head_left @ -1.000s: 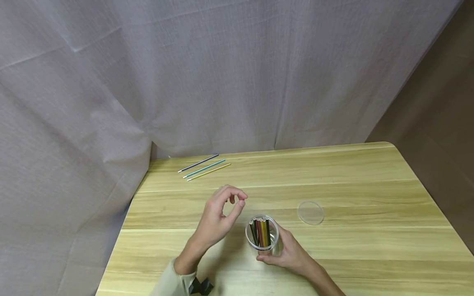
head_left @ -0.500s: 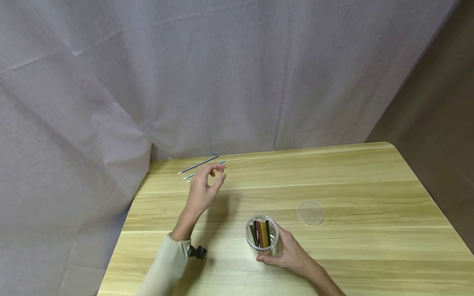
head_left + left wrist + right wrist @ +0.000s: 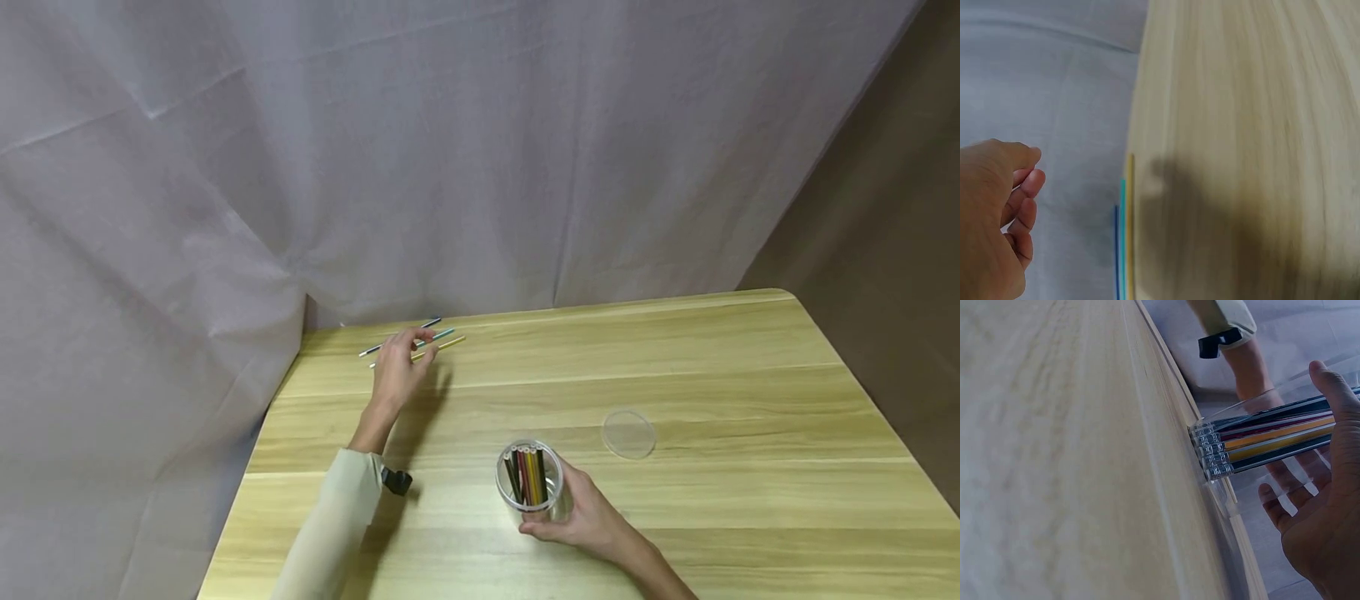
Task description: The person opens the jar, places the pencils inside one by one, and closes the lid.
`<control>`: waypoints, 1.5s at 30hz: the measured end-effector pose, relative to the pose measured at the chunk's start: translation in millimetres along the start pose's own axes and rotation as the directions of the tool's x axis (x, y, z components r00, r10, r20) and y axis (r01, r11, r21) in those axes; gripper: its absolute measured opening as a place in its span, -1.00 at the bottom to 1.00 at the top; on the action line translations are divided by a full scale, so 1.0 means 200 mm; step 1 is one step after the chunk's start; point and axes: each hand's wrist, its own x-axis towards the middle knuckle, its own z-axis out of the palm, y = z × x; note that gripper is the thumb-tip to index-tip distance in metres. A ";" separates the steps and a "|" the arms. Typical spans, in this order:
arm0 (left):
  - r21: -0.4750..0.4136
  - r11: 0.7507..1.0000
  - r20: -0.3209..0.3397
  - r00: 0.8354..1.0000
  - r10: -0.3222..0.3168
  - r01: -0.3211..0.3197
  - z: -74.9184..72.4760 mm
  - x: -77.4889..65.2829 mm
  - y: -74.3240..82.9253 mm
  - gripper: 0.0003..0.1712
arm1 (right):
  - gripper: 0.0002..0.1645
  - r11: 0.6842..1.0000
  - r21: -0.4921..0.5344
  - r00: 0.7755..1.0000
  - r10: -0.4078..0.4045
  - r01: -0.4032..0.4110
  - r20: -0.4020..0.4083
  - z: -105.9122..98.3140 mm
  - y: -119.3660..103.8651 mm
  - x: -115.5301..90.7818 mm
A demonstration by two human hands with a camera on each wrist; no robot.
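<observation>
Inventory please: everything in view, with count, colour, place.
Table: 1, wood-coloured, centre
Curtain: 1, grey, behind table
Brown surface: 1, brown, right edge
Blue pencil: 1, dark blue, table's far left
Teal pencil: 1, teal, middle of three
Yellow pencil: 1, yellow, nearest of three
Jar: 1, clear, in right hand
Jar pencils: at least five, dark, red, orange, yellow, inside
Disc: 1, clear, right of jar
Sleeve: 1, pale, lower left
Wrist device: 1, black, beside sleeve
Left hand: 1, over the loose pencils
Right hand: 1, around jar

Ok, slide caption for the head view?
Left hand above three loose pencils; right hand holding a clear jar of upright pencils.
</observation>
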 end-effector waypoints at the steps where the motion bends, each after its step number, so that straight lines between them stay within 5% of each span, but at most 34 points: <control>1: 0.008 1.000 0.002 1.000 -0.004 0.004 0.01 0.00 -0.02 -0.73 | 0.06 1.000 -0.002 1.000 -0.003 0.003 0.000 0.00 0.00 0.00; 24: 0.152 0.969 0.081 0.975 -0.206 0.192 0.12 -0.02 -0.27 -0.79 | 0.07 1.000 0.011 1.000 -0.023 0.023 -0.007 0.00 0.00 0.00; 45: 0.246 0.963 0.100 0.985 -0.138 0.110 0.17 -0.02 -0.33 -0.89 | 0.06 1.000 0.013 1.000 -0.028 0.028 -0.006 0.00 0.01 0.00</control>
